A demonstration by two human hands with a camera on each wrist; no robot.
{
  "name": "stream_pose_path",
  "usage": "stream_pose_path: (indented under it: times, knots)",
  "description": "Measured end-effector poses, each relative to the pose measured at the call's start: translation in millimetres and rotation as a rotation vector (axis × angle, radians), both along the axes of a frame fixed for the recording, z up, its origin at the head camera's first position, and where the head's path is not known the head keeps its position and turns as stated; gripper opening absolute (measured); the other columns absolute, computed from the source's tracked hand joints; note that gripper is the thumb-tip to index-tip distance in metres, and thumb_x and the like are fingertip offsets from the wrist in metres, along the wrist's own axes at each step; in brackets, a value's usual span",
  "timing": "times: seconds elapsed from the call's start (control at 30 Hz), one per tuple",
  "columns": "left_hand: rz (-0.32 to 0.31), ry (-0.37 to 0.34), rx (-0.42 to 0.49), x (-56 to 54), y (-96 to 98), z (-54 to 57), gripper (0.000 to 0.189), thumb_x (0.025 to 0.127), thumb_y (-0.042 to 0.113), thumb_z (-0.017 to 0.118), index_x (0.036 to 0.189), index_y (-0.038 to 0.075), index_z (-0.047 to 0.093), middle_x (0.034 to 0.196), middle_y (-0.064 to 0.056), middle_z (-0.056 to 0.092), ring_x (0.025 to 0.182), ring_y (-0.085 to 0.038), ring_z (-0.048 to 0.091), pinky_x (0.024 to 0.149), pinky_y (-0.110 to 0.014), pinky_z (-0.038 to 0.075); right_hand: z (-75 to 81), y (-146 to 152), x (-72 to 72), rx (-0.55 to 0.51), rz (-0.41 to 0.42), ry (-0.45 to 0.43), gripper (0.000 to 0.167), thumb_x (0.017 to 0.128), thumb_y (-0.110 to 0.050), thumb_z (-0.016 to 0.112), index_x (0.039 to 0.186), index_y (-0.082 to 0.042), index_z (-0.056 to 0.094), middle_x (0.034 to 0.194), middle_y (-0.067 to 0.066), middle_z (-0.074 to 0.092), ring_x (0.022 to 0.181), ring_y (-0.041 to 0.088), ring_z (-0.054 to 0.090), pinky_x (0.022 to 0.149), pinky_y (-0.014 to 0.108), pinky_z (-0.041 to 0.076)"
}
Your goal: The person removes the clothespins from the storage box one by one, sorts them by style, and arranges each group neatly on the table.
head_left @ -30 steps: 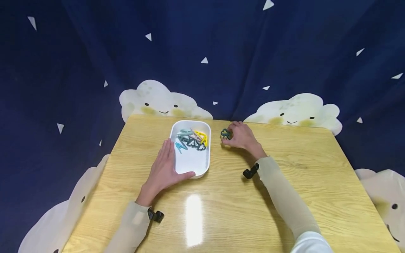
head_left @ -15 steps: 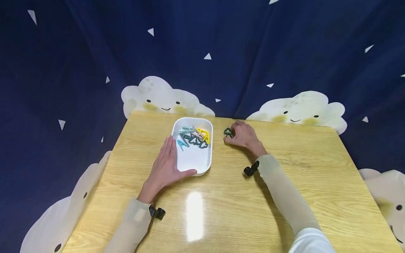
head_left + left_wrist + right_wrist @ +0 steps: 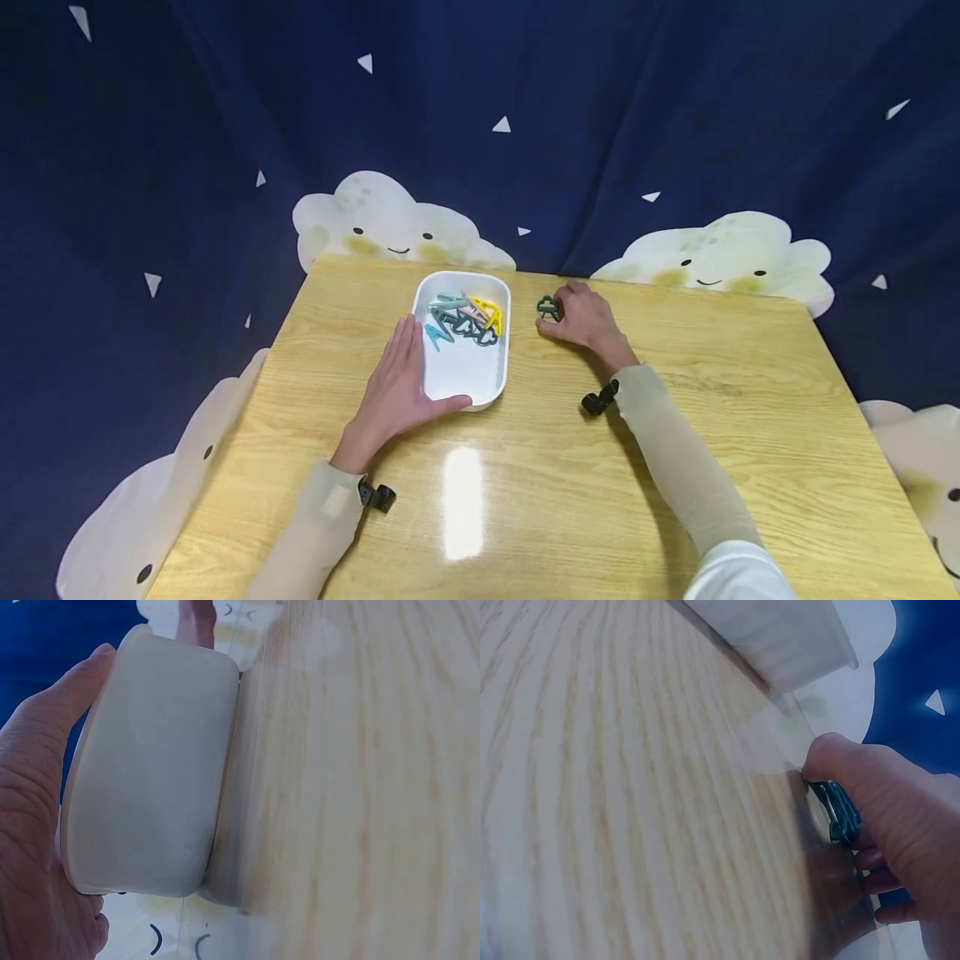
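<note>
My left hand (image 3: 393, 385) rests along the left side of a white tray (image 3: 467, 373), fingers straight and thumb stretched along its near edge. In the left wrist view the thumb lies by the rim of the tray's outer wall (image 3: 150, 769). Several clothespins lie in the far part of the tray, among them a yellow one (image 3: 492, 315), a light blue one (image 3: 437, 335) and dark green cloud-shaped ones (image 3: 486, 336). To the tray's right, my right hand (image 3: 588, 323) pinches a dark green cloud-shaped clothespin (image 3: 547, 306) between thumb and fingers, low over the tabletop.
The wooden table (image 3: 547, 483) reaches back to a dark blue curtain (image 3: 450, 108) printed with white clouds. A bright light reflection shows on the near tabletop. Each wrist wears a small black camera, such as the right wrist camera (image 3: 598, 400).
The head view has shifted a little, so everything sits slightly further right and higher. The right hand still pinches the dark green clothespin, which has turned slightly. The left hand stays against the tray.
</note>
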State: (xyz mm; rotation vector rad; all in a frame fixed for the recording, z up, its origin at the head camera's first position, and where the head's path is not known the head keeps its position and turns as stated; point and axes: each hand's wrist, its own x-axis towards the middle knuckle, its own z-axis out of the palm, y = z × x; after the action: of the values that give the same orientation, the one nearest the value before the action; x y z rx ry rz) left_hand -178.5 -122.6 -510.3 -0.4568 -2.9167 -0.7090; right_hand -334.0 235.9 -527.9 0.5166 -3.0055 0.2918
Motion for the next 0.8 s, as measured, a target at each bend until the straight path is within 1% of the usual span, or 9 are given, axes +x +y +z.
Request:
stream_pose_path:
  times: [0.17, 0.4, 0.57, 0.8]
  knots:
    - [0.004, -0.008, -0.001, -0.9, 0.6, 1.4, 0.15, 0.068, 0.097, 0.06, 0.166, -0.002, 0.006, 0.175, -0.012, -0.006, 0.162, -0.031, 0.0, 0.13, -0.047, 0.015, 0.6, 1.6, 1.3, -0.015, -0.006, -0.005, 0.069, 0.082, -0.067, 0.068, 0.112, -0.005, 0.067, 0.11, 0.013, 0.06, 0.095, 0.032, 0.06, 0.079, 0.051, 0.055]
    - [-0.003, -0.001, 0.007, -0.4, 0.4, 2.3, 0.149, 0.069, 0.096, 0.062, 0.165, -0.004, 0.007, 0.175, -0.014, -0.005, 0.162, -0.034, 0.002, 0.13, -0.049, 0.015, -0.8, 4.7, 3.6, -0.034, -0.002, 0.007, 0.072, 0.082, -0.069, 0.068, 0.115, -0.005, 0.067, 0.117, 0.015, 0.06, 0.1, 0.032, 0.06, 0.082, 0.052, 0.055]
    - [0.0, -0.003, 0.001, -0.3, -0.4, 1.2, 0.15, 0.068, 0.097, 0.06, 0.165, -0.003, 0.006, 0.175, -0.013, -0.006, 0.162, -0.035, 0.004, 0.13, -0.05, 0.016, -1.7, 5.5, 4.5, -0.036, 0.003, 0.01, 0.072, 0.082, -0.07, 0.068, 0.115, -0.006, 0.068, 0.116, 0.014, 0.06, 0.099, 0.032, 0.059, 0.081, 0.052, 0.055]
    - [0.002, -0.007, -0.001, -0.9, -0.5, 0.6, 0.149, 0.069, 0.098, 0.057, 0.165, -0.003, 0.006, 0.175, -0.013, -0.007, 0.162, -0.032, 0.001, 0.131, -0.047, 0.014, -0.1, 3.7, 5.4, -0.021, -0.004, -0.004, 0.069, 0.084, -0.068, 0.069, 0.116, -0.007, 0.067, 0.115, 0.013, 0.059, 0.102, 0.033, 0.058, 0.082, 0.052, 0.055]
